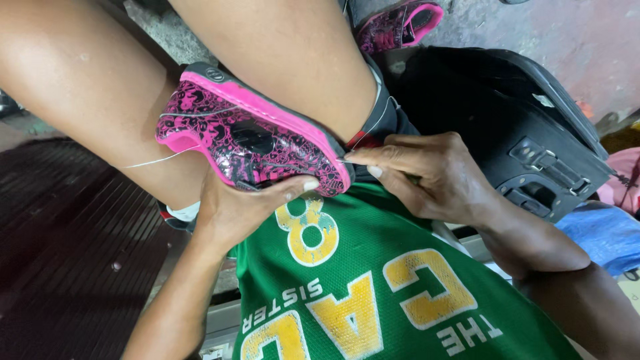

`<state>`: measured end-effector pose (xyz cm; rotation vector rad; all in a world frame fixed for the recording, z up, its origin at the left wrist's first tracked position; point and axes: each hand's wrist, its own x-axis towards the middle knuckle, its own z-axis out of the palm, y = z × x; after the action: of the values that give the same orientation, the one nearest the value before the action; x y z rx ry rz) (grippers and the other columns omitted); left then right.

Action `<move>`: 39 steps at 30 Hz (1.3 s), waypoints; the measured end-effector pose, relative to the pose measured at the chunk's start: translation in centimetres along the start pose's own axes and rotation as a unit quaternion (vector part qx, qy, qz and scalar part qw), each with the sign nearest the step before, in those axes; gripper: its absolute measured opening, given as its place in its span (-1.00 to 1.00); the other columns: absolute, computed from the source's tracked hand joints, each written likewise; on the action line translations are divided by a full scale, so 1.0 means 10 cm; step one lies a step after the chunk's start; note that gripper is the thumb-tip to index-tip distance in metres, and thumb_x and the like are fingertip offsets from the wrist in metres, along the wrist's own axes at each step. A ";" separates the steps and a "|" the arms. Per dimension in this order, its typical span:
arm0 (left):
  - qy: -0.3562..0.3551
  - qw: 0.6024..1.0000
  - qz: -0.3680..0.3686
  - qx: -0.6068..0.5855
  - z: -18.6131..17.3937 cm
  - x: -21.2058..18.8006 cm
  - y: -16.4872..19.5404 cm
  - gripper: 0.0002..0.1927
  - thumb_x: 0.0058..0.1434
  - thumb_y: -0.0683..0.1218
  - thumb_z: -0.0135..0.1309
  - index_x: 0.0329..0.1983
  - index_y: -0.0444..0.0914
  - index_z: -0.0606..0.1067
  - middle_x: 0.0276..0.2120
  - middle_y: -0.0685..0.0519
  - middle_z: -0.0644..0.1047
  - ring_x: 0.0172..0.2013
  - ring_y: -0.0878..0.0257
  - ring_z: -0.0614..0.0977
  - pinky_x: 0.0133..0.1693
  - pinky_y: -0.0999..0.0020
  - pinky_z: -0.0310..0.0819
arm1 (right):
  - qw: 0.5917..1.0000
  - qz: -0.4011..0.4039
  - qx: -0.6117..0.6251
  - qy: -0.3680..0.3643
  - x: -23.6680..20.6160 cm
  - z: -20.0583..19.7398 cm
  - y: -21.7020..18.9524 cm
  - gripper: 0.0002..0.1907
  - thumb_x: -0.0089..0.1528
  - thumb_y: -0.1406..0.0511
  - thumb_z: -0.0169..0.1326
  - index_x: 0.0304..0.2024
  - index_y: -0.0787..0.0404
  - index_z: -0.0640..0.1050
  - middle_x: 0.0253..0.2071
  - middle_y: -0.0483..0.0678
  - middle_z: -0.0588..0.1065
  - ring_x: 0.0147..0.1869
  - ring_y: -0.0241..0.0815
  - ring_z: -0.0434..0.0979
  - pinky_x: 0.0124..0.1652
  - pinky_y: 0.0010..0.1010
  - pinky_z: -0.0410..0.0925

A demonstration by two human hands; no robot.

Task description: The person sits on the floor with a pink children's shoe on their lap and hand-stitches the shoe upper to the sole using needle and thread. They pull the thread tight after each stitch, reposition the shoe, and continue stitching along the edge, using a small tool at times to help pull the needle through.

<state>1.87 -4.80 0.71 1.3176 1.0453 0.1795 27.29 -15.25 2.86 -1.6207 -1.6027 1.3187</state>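
- The left hand (233, 207) cups a pink-and-black sneaker (250, 137) from below, wedged between the person's knees.
- The right hand (427, 173) pinches a needle at the sneaker's sole edge; white thread (157, 160) trails left.
- A black suitcase (527, 127) lies shut at right; its contents are hidden.
- Another pink sneaker (400, 25) sits far.

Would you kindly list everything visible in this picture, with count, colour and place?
shoe: one, pink and black patterned, wedged between the knees at centre
second shoe: one, same pink and black, on the ground at top
thread: one, pale, running out left from the shoe's toe
suitcase: one, black, at right
cloth: one, blue, at far right
jersey: one, green with yellow figures, bottom centre
legs: two, bare, across the top
left hand: one, cupping the shoe from beneath
right hand: one, grip pinched at the shoe's heel edge
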 end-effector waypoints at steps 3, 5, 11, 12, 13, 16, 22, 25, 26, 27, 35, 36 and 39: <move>-0.016 1.000 0.015 -0.005 0.02 0.02 -0.03 -0.69 0.01 -0.14 0.46 -0.21 -0.31 0.63 -0.30 0.08 0.69 -0.30 0.36 0.69 -0.20 0.41 0.63 | 0.999 -0.004 -0.049 0.003 0.00 0.00 0.01 -0.62 0.20 0.50 0.14 0.07 0.21 0.63 -0.50 0.01 0.51 -0.57 -0.23 0.48 -0.55 -0.40 0.34; -0.016 1.000 0.013 -0.005 0.01 0.03 -0.04 -0.69 0.00 -0.13 0.46 -0.22 -0.31 0.63 -0.30 0.09 0.69 -0.30 0.36 0.69 -0.20 0.41 0.63 | 0.998 -0.021 -0.060 0.006 -0.01 0.01 0.01 -0.62 0.21 0.48 0.12 0.08 0.21 0.62 -0.44 0.00 0.54 -0.52 -0.23 0.53 -0.50 -0.43 0.39; -0.010 1.000 0.023 0.011 -0.03 0.05 -0.04 -0.66 -0.02 -0.09 0.48 -0.23 -0.29 0.62 -0.31 0.08 0.68 -0.32 0.34 0.70 -0.22 0.39 0.63 | 0.987 -0.047 -0.154 -0.017 0.03 -0.02 -0.01 -0.47 0.03 0.46 0.13 0.08 0.19 0.65 -0.49 -0.04 0.49 -0.55 -0.17 0.48 -0.52 -0.37 0.39; -0.011 1.000 0.019 0.004 -0.03 0.05 -0.04 -0.67 -0.02 -0.09 0.48 -0.23 -0.29 0.62 -0.31 0.08 0.68 -0.32 0.33 0.70 -0.22 0.39 0.63 | 0.983 -0.065 -0.169 -0.020 0.05 -0.03 -0.02 -0.42 -0.03 0.45 0.13 0.09 0.18 0.65 -0.49 -0.05 0.47 -0.53 -0.15 0.48 -0.51 -0.35 0.39; -0.012 1.000 0.018 0.012 -0.04 0.06 -0.04 -0.67 -0.02 -0.08 0.48 -0.24 -0.29 0.63 -0.32 0.07 0.69 -0.32 0.32 0.71 -0.22 0.39 0.63 | 0.980 -0.076 -0.185 -0.022 0.08 -0.05 -0.03 -0.44 -0.02 0.45 0.15 0.08 0.15 0.65 -0.49 -0.07 0.45 -0.53 -0.15 0.47 -0.50 -0.34 0.38; -0.009 0.999 0.023 0.028 -0.05 0.06 -0.04 -0.65 -0.02 -0.06 0.49 -0.24 -0.29 0.62 -0.32 0.06 0.68 -0.33 0.30 0.71 -0.22 0.38 0.62 | 0.966 -0.113 -0.227 -0.039 0.17 -0.13 -0.06 -0.48 0.00 0.40 0.21 0.05 0.08 0.66 -0.50 -0.10 0.38 -0.51 -0.14 0.46 -0.48 -0.31 0.37; 0.021 0.996 0.033 0.081 -0.03 0.03 -0.07 -0.57 -0.07 0.01 0.53 -0.27 -0.31 0.60 -0.34 0.03 0.67 -0.36 0.25 0.70 -0.24 0.34 0.61 | 0.940 -0.139 -0.300 -0.081 0.30 -0.22 -0.18 -0.63 0.11 0.31 0.28 0.00 0.00 0.68 -0.51 -0.16 0.39 -0.48 -0.19 0.47 -0.45 -0.31 0.38; 0.026 0.996 0.034 0.080 0.01 0.01 -0.12 -0.56 -0.07 0.03 0.53 -0.28 -0.31 0.61 -0.37 0.03 0.66 -0.38 0.22 0.69 -0.25 0.31 0.59 | 0.937 -0.121 -0.309 -0.110 0.34 -0.22 -0.16 -0.70 0.15 0.29 0.29 -0.04 0.02 0.69 -0.55 -0.17 0.40 -0.54 -0.21 0.47 -0.52 -0.31 0.37; 0.025 0.996 0.026 0.079 0.02 0.01 -0.14 -0.57 -0.08 0.03 0.53 -0.30 -0.30 0.61 -0.39 0.04 0.66 -0.40 0.22 0.69 -0.26 0.31 0.59 | 0.941 -0.132 -0.290 -0.111 0.36 -0.22 -0.13 -0.71 0.14 0.31 0.28 -0.06 0.05 0.69 -0.56 -0.18 0.41 -0.55 -0.23 0.47 -0.54 -0.31 0.36; 0.026 0.996 0.015 0.079 0.02 0.00 -0.16 -0.58 -0.09 0.04 0.53 -0.32 -0.29 0.62 -0.41 0.04 0.66 -0.42 0.22 0.69 -0.26 0.30 0.59 | 0.946 -0.144 -0.269 -0.112 0.39 -0.22 -0.11 -0.72 0.13 0.33 0.28 -0.08 0.08 0.69 -0.56 -0.18 0.41 -0.55 -0.24 0.47 -0.57 -0.32 0.35; 0.063 0.990 0.050 0.114 0.01 0.00 -0.25 -0.48 -0.08 0.12 0.55 -0.25 -0.29 0.59 -0.34 0.01 0.63 -0.33 0.12 0.67 -0.18 0.19 0.56 | 0.945 -0.150 -0.268 -0.113 0.55 -0.12 -0.21 -0.74 0.06 0.39 0.22 -0.17 0.17 0.65 -0.46 -0.14 0.50 -0.48 -0.21 0.54 -0.53 -0.29 0.39; 0.061 0.990 0.050 0.121 0.01 0.01 -0.24 -0.49 -0.08 0.13 0.54 -0.25 -0.28 0.60 -0.33 0.00 0.64 -0.32 0.11 0.68 -0.16 0.17 0.57 | 0.944 -0.149 -0.272 -0.114 0.59 -0.09 -0.23 -0.76 0.04 0.39 0.22 -0.20 0.19 0.64 -0.47 -0.14 0.50 -0.50 -0.21 0.54 -0.55 -0.28 0.38; 0.057 0.987 0.054 0.144 0.00 0.05 -0.17 -0.49 -0.06 0.15 0.54 -0.27 -0.28 0.59 -0.30 -0.03 0.64 -0.30 0.06 0.66 -0.13 0.13 0.55 | 0.947 -0.130 -0.255 -0.145 0.65 0.02 -0.26 -0.90 0.07 0.44 0.19 -0.36 0.22 0.55 -0.51 -0.09 0.46 -0.50 -0.20 0.55 -0.56 -0.30 0.38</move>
<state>1.43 -4.99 -1.00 1.6420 1.1263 0.1918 24.84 -8.68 3.17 -1.4540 -2.4025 1.0961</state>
